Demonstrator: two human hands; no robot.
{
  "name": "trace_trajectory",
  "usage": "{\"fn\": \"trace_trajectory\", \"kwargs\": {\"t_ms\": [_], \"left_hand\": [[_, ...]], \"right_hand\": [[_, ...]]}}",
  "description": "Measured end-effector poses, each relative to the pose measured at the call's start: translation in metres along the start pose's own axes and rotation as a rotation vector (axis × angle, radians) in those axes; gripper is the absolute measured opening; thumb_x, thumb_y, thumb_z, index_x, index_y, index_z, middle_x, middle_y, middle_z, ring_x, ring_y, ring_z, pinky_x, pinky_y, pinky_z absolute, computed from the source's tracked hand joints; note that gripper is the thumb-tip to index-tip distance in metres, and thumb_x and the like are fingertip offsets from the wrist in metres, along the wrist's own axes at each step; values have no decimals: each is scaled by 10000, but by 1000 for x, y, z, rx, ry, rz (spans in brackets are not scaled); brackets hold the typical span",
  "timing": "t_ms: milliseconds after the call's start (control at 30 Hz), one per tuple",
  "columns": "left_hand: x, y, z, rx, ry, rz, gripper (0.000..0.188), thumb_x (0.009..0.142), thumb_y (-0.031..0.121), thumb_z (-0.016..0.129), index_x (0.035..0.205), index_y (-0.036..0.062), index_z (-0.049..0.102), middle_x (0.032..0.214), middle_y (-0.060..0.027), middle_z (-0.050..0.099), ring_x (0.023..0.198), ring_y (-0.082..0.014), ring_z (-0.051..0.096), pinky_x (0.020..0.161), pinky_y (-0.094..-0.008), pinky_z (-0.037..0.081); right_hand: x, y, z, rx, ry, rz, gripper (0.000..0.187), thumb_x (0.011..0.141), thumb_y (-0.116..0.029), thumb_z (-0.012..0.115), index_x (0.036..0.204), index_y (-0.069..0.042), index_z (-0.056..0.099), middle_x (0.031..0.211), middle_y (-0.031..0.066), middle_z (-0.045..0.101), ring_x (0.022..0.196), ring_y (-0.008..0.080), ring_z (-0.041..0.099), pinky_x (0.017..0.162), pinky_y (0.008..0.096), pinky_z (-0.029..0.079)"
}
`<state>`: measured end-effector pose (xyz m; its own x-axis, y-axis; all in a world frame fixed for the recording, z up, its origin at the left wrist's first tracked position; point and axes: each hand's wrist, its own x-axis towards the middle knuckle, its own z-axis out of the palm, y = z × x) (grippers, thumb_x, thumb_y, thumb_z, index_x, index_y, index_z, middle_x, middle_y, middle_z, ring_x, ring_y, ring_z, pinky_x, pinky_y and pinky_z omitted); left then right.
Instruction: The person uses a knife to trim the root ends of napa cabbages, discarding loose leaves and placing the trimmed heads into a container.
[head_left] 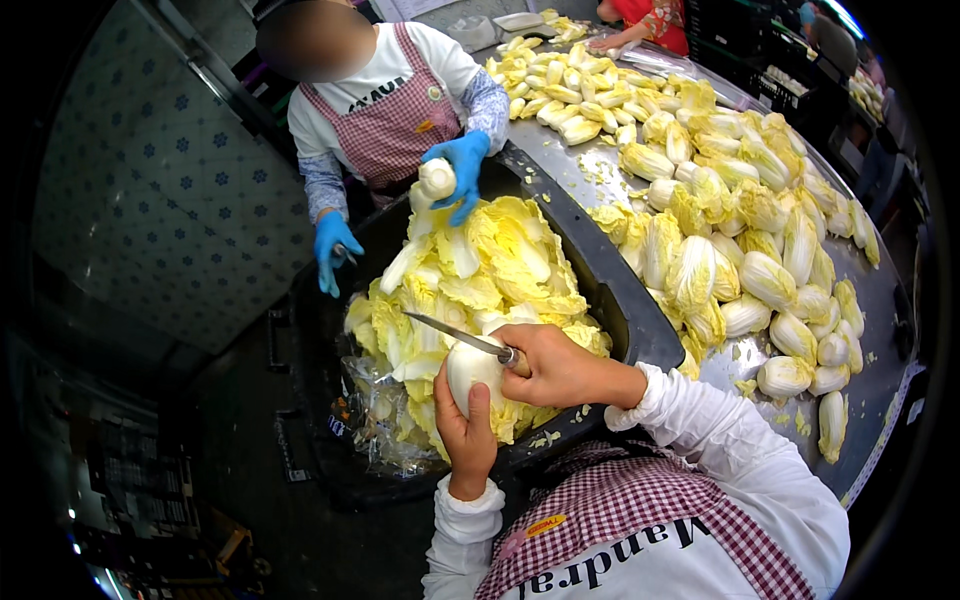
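Note:
A napa cabbage point(473, 372) with a pale, smooth base rests in my left hand point(466, 428), whose fingers and thumb wrap round its sides. My right hand point(560, 366) grips a knife point(455, 331) by its wooden handle. The blade points left and lies across the upper end of the cabbage; whether it has cut in, I cannot tell. Both hands are over the near part of a black bin point(628, 300). Beneath them is a heap of loose yellow and white cabbage leaves point(500, 250).
Across the bin a co-worker in blue gloves point(462, 170) holds another cabbage point(437, 180) and a tool partly hidden in the other glove. At right, a metal table point(575, 165) bears many piled cabbages point(705, 265). Clear plastic point(385, 410) lies in the bin. Another person's hand point(615, 40) is at the far table edge.

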<state>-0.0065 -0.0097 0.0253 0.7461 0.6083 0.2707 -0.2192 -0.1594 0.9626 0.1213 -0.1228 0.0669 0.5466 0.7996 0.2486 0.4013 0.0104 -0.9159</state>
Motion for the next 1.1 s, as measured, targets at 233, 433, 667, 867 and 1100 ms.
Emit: {"fn": "trace_trajectory", "kwargs": {"t_ms": [233,433,667,867,1100], "left_hand": [[18,24,-18,-592,84,-290,464,1013,374,362,1249,-7,485,1109,-142,593,984,-251,597,839,-400,505],[20,-12,-21,-1310,-388,-354,724,908,676,339,1309,87,472,1243,-125,532,1114,-279,541,900,-437,475],[-3,-23,-5,-408,-218,-135,931,763,634,662,1415,74,305,1312,-91,473,1225,-226,471,1042,-392,376],[-1,-8,1,-495,-50,-108,720,794,298,755,1325,22,356,1230,-99,482,1129,-196,498,965,-341,415],[-6,-15,-10,-399,-35,-173,620,814,171,662,1335,-16,383,1219,-108,518,1122,-206,522,970,-344,423]], "right_hand": [[6,30,-21,-256,110,-132,384,730,-174,651,1030,61,605,823,250,634,759,412,623,687,414,502],[7,10,-6,187,5,31,444,853,-281,702,1128,57,615,866,149,675,812,181,653,742,294,499],[-6,-9,-1,147,-151,0,456,828,-325,715,1137,2,640,915,178,677,841,204,660,738,312,503],[-4,9,4,51,-16,-240,388,818,-221,690,1127,4,627,960,203,659,851,318,655,754,349,510],[-4,12,11,-56,47,-246,344,777,-143,683,1091,-9,636,921,201,654,805,351,644,718,376,514]]}}
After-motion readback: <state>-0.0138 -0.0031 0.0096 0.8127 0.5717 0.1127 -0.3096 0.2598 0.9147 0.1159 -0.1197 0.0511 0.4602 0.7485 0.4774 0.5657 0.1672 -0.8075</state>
